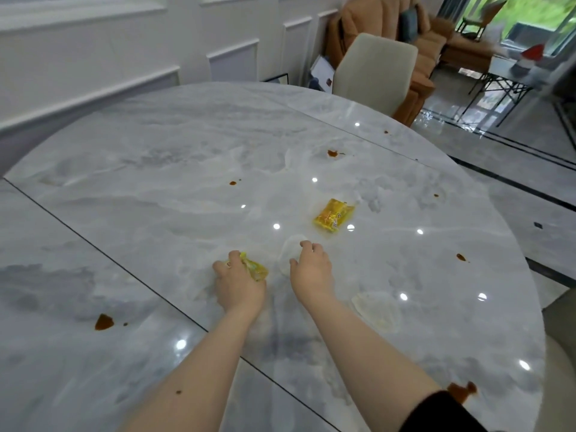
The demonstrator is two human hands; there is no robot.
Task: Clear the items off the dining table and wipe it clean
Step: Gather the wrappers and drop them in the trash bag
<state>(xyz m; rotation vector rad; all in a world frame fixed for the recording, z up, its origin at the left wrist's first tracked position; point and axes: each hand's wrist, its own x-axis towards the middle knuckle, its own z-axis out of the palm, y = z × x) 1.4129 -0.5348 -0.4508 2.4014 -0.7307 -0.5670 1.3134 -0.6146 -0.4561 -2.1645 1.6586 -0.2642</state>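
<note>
My left hand grips a crumpled yellow wrapper on the grey marble dining table. My right hand hovers with curled fingers over a pale translucent round piece; whether it touches it is unclear. A second yellow snack packet lies flat a little beyond the right hand. Another pale translucent piece lies right of my right forearm. Brown sauce stains dot the table, among them one at the near left, one at the near right edge and one farther back.
A beige chair stands at the table's far side. Behind it are an orange sofa and a small dark-legged side table. A white panelled wall runs along the left. Glossy floor lies to the right of the table's curved edge.
</note>
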